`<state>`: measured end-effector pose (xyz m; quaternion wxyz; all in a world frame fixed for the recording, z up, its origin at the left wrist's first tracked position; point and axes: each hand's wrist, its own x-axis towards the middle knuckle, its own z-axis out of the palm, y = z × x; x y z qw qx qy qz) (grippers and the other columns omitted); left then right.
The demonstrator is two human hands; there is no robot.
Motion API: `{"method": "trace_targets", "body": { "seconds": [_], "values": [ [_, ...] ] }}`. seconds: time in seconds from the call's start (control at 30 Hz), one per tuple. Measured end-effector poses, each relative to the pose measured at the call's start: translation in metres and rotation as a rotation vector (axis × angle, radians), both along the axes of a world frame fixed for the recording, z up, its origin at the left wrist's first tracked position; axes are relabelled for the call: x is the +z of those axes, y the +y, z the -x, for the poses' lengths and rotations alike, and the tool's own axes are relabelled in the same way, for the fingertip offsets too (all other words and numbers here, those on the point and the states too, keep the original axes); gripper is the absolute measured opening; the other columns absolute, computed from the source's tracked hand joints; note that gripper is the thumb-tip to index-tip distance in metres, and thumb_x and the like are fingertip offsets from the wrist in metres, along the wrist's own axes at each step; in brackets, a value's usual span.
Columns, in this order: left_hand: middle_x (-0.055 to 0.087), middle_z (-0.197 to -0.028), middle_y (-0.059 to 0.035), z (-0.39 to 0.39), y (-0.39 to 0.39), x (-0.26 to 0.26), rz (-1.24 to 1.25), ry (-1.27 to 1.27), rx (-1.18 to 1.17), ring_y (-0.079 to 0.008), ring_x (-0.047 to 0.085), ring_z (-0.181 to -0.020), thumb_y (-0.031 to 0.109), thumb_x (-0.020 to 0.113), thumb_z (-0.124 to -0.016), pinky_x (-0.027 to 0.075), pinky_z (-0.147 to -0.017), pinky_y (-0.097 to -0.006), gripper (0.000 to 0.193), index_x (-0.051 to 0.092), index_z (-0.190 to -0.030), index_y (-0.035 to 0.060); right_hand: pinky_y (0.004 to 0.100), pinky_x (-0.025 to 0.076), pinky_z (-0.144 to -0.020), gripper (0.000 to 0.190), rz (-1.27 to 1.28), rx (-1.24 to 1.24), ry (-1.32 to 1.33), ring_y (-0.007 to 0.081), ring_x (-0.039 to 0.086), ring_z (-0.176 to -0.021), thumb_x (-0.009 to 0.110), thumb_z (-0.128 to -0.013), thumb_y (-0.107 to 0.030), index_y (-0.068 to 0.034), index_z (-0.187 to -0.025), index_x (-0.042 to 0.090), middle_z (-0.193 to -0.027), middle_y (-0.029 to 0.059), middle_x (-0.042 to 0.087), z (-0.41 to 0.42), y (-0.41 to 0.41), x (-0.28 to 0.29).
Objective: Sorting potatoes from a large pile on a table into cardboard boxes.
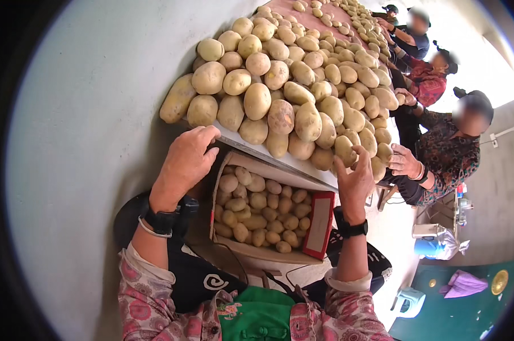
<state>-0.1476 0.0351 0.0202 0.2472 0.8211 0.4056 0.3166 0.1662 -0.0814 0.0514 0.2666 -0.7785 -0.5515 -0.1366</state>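
A large heap of potatoes [281, 116] lies on the table [265, 151] in front of me. At the near left corner of the table, my left hand [188, 160] is empty, its thumb apart from its curled fingers. My right hand [356, 181] reaches the front of the heap with thumb and fingers spread. Its fingertips lie at the lower end of one potato [345, 150]; I see no firm grip on it. Below the table edge, between my knees, an open cardboard box [270, 172] holds many potatoes [257, 209].
A pale wall [91, 128] runs close along the left. A co-worker's hand [406, 162] touches the heap just right of mine, and several people sit along the table's right side. Behind on the right are a light-blue plastic stool [409, 301] and a purple cloth [465, 284].
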Motion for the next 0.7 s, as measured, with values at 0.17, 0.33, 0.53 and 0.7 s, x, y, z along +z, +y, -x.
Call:
{"method": "trace_targets", "body": {
  "seconds": [0.17, 0.33, 0.53, 0.7],
  "values": [
    [0.065, -0.094, -0.0185, 0.0, -0.001, -0.001, 0.017, 0.026, -0.002, -0.0342, 0.064, -0.089, 0.0, 0.065, -0.078, 0.052, -0.078, -0.0395, 0.024, 0.057, -0.101, -0.0007, 0.0372, 0.049, -0.079, 0.053, 0.012, 0.058, 0.175, 0.0282, 0.059, -0.098, 0.077, -0.075, -0.009, -0.005, -0.121, 0.052, -0.11, 0.0142, 0.059, -0.007, -0.012, -0.006],
    [0.065, -0.094, -0.0185, -0.002, -0.001, -0.003, 0.033, 0.02, -0.007, -0.0344, 0.064, -0.089, 0.001, 0.066, -0.078, 0.051, -0.078, -0.0399, 0.024, 0.056, -0.1, -0.0006, 0.034, 0.05, -0.076, 0.054, -0.022, 0.019, 0.37, 0.0226, 0.059, -0.089, 0.077, -0.073, -0.008, -0.004, -0.12, 0.052, -0.106, 0.0124, 0.058, -0.012, -0.007, -0.009],
    [0.065, -0.093, -0.0184, -0.001, 0.0, -0.003, 0.012, 0.035, -0.012, -0.0347, 0.064, -0.088, 0.001, 0.066, -0.078, 0.051, -0.077, -0.0402, 0.023, 0.056, -0.099, -0.0006, 0.0354, 0.048, -0.071, 0.048, -0.154, 0.024, 0.289, 0.0224, 0.055, -0.075, 0.077, -0.071, -0.009, -0.002, -0.113, 0.053, -0.099, 0.0125, 0.057, -0.008, 0.01, -0.015],
    [0.065, -0.093, -0.0186, -0.002, 0.001, -0.004, 0.016, 0.033, -0.018, -0.0348, 0.064, -0.089, 0.002, 0.066, -0.078, 0.051, -0.078, -0.0402, 0.023, 0.057, -0.099, -0.001, 0.0371, 0.045, -0.068, 0.046, -0.109, -0.063, 0.286, 0.025, 0.053, -0.073, 0.078, -0.07, -0.011, -0.001, -0.108, 0.055, -0.094, 0.0133, 0.056, -0.009, 0.016, -0.015]
  ]
}}
